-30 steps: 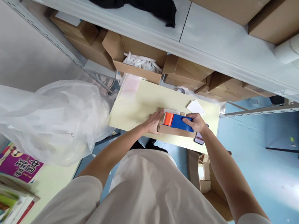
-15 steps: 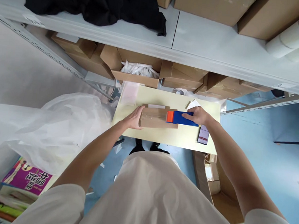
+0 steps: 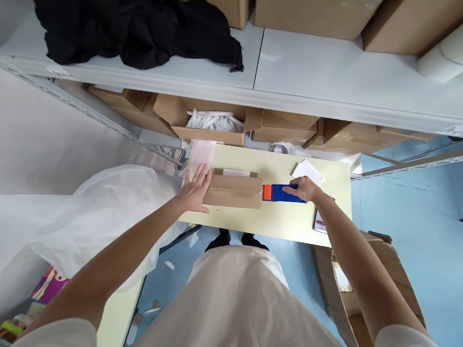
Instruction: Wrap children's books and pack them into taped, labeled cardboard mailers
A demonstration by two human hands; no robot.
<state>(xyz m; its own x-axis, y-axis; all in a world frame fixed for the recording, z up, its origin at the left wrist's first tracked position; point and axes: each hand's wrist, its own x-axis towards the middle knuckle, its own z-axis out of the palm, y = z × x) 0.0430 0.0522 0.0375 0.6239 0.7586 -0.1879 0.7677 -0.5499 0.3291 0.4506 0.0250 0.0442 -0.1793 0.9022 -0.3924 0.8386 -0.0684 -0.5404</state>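
Note:
On the pale yellow table lies a closed brown cardboard box (image 3: 236,191) with a strip of clear tape along its top. My left hand (image 3: 194,192) rests against the box's left end, fingers spread. Gripped in my right hand (image 3: 305,188) is a blue and orange tape dispenser (image 3: 277,192). Its orange end sits right at the box's right end, where a bit of tape shows. Behind the box, a brown cardboard piece with a white label (image 3: 236,173) is partly hidden.
A phone (image 3: 320,223) lies partly under my right forearm, with white paper (image 3: 310,172) behind that hand. Shelving with cartons (image 3: 284,127) and a tape roll (image 3: 278,148) borders the back. An open carton (image 3: 384,263) stands right, white plastic sheeting (image 3: 114,207) left.
The tape dispenser has gone from above the box top to beyond its right end. My left hand has opened from gripping the left end to spread fingers. The view has shifted too.

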